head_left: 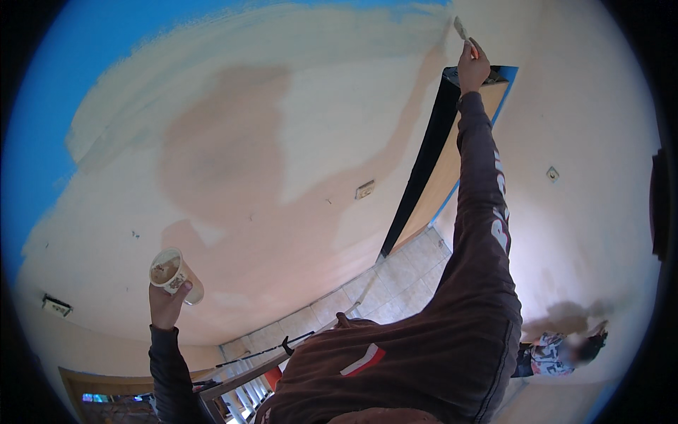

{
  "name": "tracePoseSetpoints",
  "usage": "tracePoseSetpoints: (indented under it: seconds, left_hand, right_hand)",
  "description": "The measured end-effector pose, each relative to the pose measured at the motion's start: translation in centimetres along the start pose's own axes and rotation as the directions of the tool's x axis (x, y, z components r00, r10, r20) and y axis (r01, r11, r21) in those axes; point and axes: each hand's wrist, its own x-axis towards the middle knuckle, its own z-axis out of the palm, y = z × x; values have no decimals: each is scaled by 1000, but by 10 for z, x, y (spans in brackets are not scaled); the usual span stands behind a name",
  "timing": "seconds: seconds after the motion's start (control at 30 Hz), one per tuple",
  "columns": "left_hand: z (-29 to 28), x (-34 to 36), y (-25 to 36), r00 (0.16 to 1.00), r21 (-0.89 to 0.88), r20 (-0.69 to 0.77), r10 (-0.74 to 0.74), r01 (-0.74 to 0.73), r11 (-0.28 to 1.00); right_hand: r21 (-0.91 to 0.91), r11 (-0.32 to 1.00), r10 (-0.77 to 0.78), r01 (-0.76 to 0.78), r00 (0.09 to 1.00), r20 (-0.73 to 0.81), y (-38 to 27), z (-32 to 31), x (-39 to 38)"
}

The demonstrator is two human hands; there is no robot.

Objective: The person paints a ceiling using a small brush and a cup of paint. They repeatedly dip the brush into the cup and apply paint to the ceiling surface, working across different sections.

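My left hand (165,307) is wrapped round a pale plastic cup (191,281), tilted so that its opening shows. Inside lies beige paint with darker smears. Stretched far up and to the right, my right hand (474,69) grips a paintbrush (460,28), its flat head upward near the corner. Whether the bristles touch the wall, I cannot tell. The wall (332,120) is covered in cream paint, streaky toward the top, with bright blue paint (42,134) still showing along the upper left edge.
A tall wooden panel with a dark side (441,155) stands by the corner. Sockets sit at the wall's middle (365,189) and lower left (56,305). Below me are a ladder (244,401) and floor tiles (332,305). Another person (554,355) reaches toward the right wall.
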Motion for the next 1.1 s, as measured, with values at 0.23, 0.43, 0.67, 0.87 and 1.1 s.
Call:
tracePoseSetpoints:
  seconds: [0.23,0.43,0.67,0.87,1.1]
  left_hand:
    - [1,-1,4,1000,11,11,7,-8,1000]
    - [-1,0,1,1000,-2,29,-3,4,1000]
    - [-5,0,-8,1000,23,25,-2,2,1000]
    - [0,2,0,999,34,35,22,-23,999]
    - [0,4,-3,999,6,35,13,-13,1000]
  right_hand:
    - [54,998,31,-38,990,136,4,21,-21]
    - [88,986,133,-144,984,122,18,-10,-40]
    - [130,970,157,-205,939,306,13,-9,-73]
    - [50,981,175,-187,969,174,10,-28,-83]
    - [13,997,-71,70,981,182,-56,-15,-139]
